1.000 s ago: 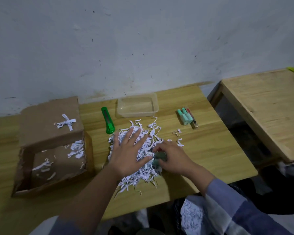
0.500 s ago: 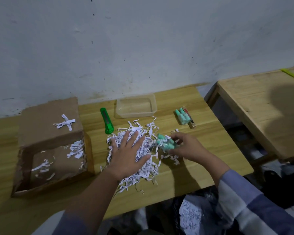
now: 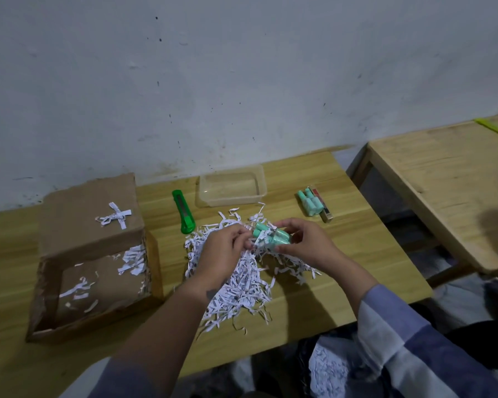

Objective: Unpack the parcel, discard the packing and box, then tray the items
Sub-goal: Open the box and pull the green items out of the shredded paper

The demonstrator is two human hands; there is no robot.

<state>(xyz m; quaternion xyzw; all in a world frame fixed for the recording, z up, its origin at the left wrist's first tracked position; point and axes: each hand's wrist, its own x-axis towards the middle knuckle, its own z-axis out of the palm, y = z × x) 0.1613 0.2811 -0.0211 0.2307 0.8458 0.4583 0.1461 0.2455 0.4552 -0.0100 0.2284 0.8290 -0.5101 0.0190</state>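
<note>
I see bare worktop [image 3: 365,259] right of the shreds [image 3: 242,285]; box [image 3: 92,254] and cutter [image 3: 183,208] block the left.

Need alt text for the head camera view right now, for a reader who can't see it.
Over a heap of shredded paper on a wooden table, the right hand holds mint-green bottles while the left hand picks shreds off them. Behind sit an empty clear tray, a green utility knife and an opened cardboard box.
</note>
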